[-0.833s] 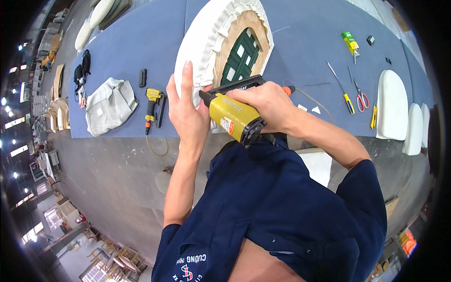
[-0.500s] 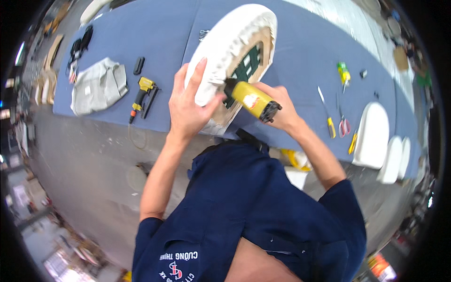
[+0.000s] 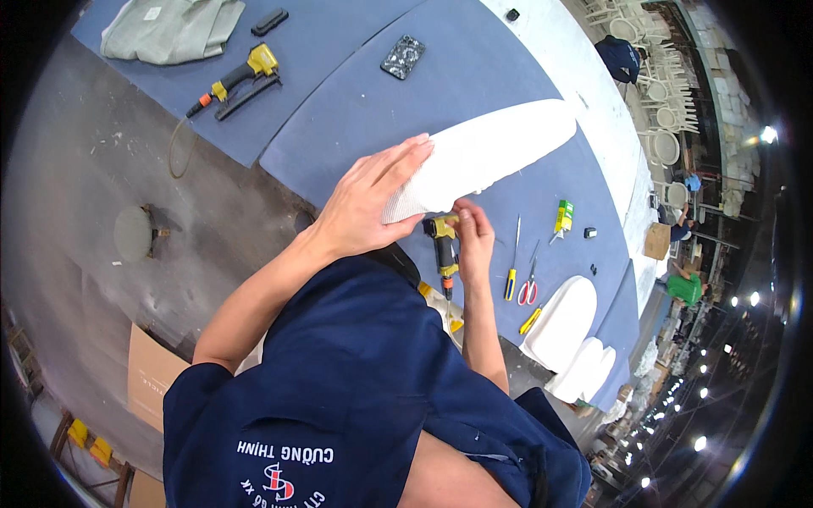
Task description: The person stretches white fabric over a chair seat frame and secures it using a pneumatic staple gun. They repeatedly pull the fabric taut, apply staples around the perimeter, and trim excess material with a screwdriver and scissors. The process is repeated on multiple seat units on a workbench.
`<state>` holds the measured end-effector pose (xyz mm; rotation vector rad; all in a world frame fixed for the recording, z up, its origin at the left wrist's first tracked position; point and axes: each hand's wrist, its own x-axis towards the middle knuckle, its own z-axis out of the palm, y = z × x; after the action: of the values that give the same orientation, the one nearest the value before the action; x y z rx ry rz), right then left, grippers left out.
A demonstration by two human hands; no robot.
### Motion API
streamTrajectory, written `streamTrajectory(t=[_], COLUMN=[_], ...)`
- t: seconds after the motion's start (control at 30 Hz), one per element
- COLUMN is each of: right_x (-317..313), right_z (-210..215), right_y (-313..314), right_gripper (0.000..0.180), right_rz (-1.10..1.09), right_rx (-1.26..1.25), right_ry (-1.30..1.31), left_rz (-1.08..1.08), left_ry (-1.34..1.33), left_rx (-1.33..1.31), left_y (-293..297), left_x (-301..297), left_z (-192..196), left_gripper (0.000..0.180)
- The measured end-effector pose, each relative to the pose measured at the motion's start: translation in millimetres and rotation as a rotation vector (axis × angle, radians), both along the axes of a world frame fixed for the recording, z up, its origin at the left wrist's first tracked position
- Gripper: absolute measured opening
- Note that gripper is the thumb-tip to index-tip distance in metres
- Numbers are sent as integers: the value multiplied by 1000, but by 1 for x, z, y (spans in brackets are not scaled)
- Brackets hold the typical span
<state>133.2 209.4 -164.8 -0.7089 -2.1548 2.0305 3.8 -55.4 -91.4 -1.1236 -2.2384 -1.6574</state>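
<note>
A white fabric-covered padded panel point(image 3: 495, 148), long and rounded at its far end, is tilted above the blue table with its smooth face up. My left hand point(image 3: 368, 199) is closed on its near end, fingers over the top and thumb below. At the panel's lower right edge, the curled fingers of my right hand point(image 3: 474, 233) pinch the cover's edge; the underside is hidden. A yellow and black staple gun point(image 3: 445, 254) lies at the table's near edge, just left of my right hand and out of its grip.
Another staple gun point(image 3: 246, 78) lies left, near grey cloth point(image 3: 174, 30). A dark patterned phone-like slab point(image 3: 403, 57) lies beyond the panel. To the right are a screwdriver point(image 3: 511, 275), scissors point(image 3: 528, 288), a yellow cutter point(image 3: 531, 320) and several white padded panels point(image 3: 563, 317).
My right hand has let go of the staple gun and moved to the panel's edge. The panel has turned to the right, smooth face up, its stapled underside now hidden. The view has swung round.
</note>
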Motion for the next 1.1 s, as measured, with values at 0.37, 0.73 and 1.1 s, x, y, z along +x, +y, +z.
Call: streamTrajectory(t=[0.37, 0.73, 1.1], right_x=[-44, -55, -72], right_z=[63, 58, 49], right_y=[-65, -65, -65], right_gripper=[33, 19, 16], right_rz=[106, 70, 53], right_rx=[-548, -475, -425], right_ry=[219, 250, 261], left_rz=[148, 142, 352], left_ry=[150, 139, 216], left_rx=[14, -16, -83], left_y=[10, 7, 17], left_x=[4, -8, 1], left_z=[-8, 3, -8], left_gripper=[88, 89, 80])
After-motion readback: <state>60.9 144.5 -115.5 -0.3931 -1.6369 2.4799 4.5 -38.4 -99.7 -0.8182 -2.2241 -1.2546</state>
